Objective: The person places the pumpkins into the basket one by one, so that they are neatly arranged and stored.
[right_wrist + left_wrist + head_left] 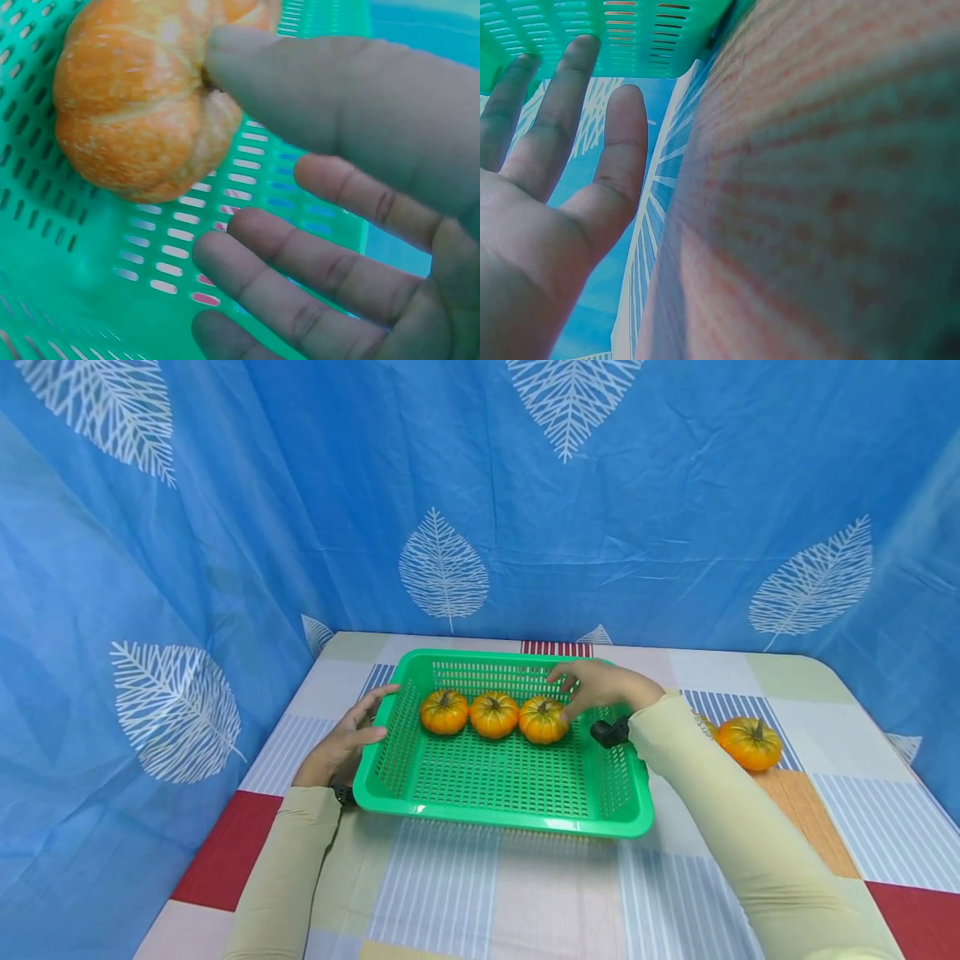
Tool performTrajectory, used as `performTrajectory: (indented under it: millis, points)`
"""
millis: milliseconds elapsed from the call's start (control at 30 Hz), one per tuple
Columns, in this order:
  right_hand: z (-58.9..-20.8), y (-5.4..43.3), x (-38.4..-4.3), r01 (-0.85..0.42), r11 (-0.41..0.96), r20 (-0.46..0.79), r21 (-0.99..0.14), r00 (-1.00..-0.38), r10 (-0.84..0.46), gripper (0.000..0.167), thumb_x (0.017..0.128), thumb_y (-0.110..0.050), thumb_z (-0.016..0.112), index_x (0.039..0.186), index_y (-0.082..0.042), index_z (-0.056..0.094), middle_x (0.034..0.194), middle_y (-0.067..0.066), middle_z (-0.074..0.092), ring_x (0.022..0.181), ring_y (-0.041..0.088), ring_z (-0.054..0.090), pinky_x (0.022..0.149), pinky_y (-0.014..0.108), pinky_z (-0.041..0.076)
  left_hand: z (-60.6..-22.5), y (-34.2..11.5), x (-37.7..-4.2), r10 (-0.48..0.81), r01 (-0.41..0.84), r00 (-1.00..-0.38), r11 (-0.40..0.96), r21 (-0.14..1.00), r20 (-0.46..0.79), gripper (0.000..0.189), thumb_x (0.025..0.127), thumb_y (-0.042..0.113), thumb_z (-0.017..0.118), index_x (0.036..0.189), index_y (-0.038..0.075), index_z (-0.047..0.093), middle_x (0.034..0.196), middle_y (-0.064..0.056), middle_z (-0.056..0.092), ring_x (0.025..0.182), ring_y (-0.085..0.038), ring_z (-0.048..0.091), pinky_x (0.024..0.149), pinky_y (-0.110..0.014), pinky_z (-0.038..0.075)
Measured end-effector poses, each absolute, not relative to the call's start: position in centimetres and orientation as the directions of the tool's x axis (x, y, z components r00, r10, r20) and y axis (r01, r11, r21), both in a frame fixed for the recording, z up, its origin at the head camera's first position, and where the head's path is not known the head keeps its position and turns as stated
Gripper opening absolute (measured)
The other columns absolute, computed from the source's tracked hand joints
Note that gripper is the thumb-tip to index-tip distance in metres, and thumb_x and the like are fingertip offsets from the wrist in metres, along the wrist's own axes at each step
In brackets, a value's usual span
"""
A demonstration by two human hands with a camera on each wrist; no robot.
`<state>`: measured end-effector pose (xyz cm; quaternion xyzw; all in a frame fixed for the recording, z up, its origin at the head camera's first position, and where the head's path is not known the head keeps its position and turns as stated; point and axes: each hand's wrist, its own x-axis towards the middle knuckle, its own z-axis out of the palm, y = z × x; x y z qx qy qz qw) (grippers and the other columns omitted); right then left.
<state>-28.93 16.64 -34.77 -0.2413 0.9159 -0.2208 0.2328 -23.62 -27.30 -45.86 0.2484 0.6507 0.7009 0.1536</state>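
Note:
A green plastic basket [495,824] sits on the table with three small orange pumpkins inside: a left one [444,712], a middle one [493,715] and a right one [542,722]. My left hand [341,745] is at the basket's left side, fingers spread by the rim; the left wrist view shows the fingertips [581,49] against or just beside the slotted wall. Over the basket's right part, my right hand [600,685] hovers beside the right pumpkin. Its thumb [300,90] overlaps that pumpkin near the stem; I cannot tell whether they touch. The other fingers are apart from it.
Right of the basket, another pumpkin [750,744] stands on the patchwork tablecloth [555,893]. One more pumpkin [705,724] is mostly hidden behind the right sleeve. A blue curtain [660,527] with white leaf prints hangs behind the table and along the left.

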Motion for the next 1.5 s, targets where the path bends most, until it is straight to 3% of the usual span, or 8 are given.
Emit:
performTrajectory:
  millis: [233,433,633,867,1100,1333,1500]
  points:
    - [-33.7,17.9,-28.2,-0.316,0.705,-0.276,-0.635,-0.759,-0.59,0.065,0.098,-0.013,0.079,0.154,0.005,0.052,0.147,0.032,0.058,0.13,0.048,0.063,0.107,0.06,0.054,-45.9,-27.3,-23.6,0.523,0.108,-0.841,-0.094,0.99,0.141,0.07,0.104,0.031,0.071,0.165,0.023,0.036,0.149,0.002,0.044,0.124,-0.011,0.059,0.102,-0.033,0.058]
    - [-33.0,19.1,-27.4,-0.302,0.639,-0.248,-0.707,-0.741,-0.624,0.061,0.104,-0.013,0.073,0.156,0.006,0.048,0.15,0.034,0.055,0.134,0.05,0.06,0.108,0.059,0.054,-45.9,-27.2,-23.5,0.527,0.11,-0.837,-0.101,0.989,0.147,0.063,0.104,0.031,0.071,0.16,0.031,0.042,0.148,0.002,0.045,0.123,-0.012,0.06,0.099,-0.032,0.059]
    - [-32.9,20.5,-27.0,-0.307,0.578,-0.201,-0.756,-0.732,-0.651,0.061,0.105,-0.013,0.072,0.156,0.01,0.047,0.153,0.033,0.054,0.138,0.05,0.057,0.111,0.058,0.052,-45.7,-27.1,-23.3,0.513,0.083,-0.849,-0.105,0.991,0.126,0.06,0.104,0.028,0.072,0.157,0.036,0.045,0.149,0.001,0.044,0.122,-0.013,0.06,0.098,-0.031,0.06]
    - [-32.9,22.1,-26.5,-0.28,0.506,-0.155,-0.816,-0.737,-0.657,0.058,0.106,-0.012,0.07,0.155,0.008,0.048,0.153,0.031,0.055,0.138,0.047,0.058,0.113,0.052,0.052,-45.7,-27.1,-23.4,0.533,0.089,-0.835,-0.117,0.989,0.138,0.06,0.106,0.024,0.067,0.16,0.032,0.042,0.15,0.004,0.045,0.122,-0.013,0.062,0.099,-0.033,0.06]
    - [-33.3,24.2,-25.8,-0.234,0.444,-0.122,-0.865,-0.76,-0.639,0.056,0.106,-0.011,0.068,0.157,0.004,0.05,0.152,0.025,0.059,0.134,0.034,0.064,0.106,0.031,0.054,-45.8,-27.2,-23.5,0.54,0.102,-0.827,-0.123,0.987,0.152,0.061,0.106,0.026,0.068,0.16,0.032,0.041,0.149,0.004,0.046,0.122,-0.012,0.062,0.098,-0.032,0.06]
    - [-34.8,25.7,-24.8,-0.229,0.308,-0.01,-0.924,-0.788,-0.616,0.048,0.109,-0.005,0.063,0.155,0.003,0.052,0.147,0.007,0.065,0.127,0.01,0.067,0.102,0.027,0.057,-45.7,-27.1,-23.3,0.524,0.094,-0.841,-0.107,0.99,0.137,0.063,0.104,0.028,0.07,0.16,0.031,0.041,0.149,0.003,0.045,0.122,-0.012,0.061,0.098,-0.032,0.06]
    - [-35.7,26.1,-23.9,-0.254,0.231,0.082,-0.939,-0.819,-0.568,0.042,0.109,-0.003,0.061,0.15,-0.009,0.06,0.141,-0.004,0.068,0.127,0.015,0.068,0.101,0.026,0.058,-45.7,-27.1,-23.2,0.527,0.095,-0.838,-0.114,0.989,0.142,0.061,0.106,0.028,0.068,0.16,0.031,0.041,0.155,-0.004,0.039,0.121,-0.013,0.063,0.098,-0.034,0.06]
